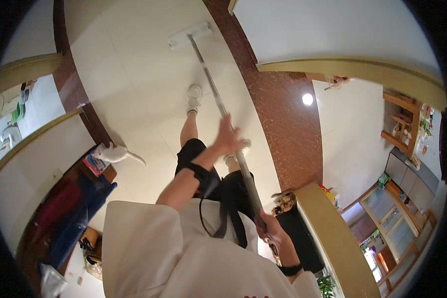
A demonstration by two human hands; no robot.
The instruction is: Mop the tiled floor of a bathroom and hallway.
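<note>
The fingers of the left hand (pixel 227 141) are curled around the long-handled mop with a slim grey metal pole (pixel 248 183), taking it partway along its length; blur hides exactly how tightly they close. The fingers of the right hand (pixel 273 229) are wrapped around the same pole nearer its close end, beside the person's body. A black fabric strap circles each wrist.

From the hands the mop slants away and slightly left, and its flat, white, rectangular head (pixel 189 36) lies at the far end on the smooth, cream-coloured floor (pixel 134 64). Just left of the mop's pole, beyond the left hand, is a white laced sports shoe (pixel 194 95); its mate shows close against the pole, partly hidden. The person's loose white top (pixel 208 268) and black shorts (pixel 191 153) lie alongside the mop's near half.

Farther left of the mop, a white long-tailed cat (pixel 115 154) stands beside a dark blue padded seat (pixel 90 214). To the mop's right runs a reddish-brown marbled floor strip (pixel 278 116), with a tan-topped low partition (pixel 335 243) nearer the body. Well apart on the mop's right stands a brown wooden open-framed piece of furniture (pixel 409 103).
</note>
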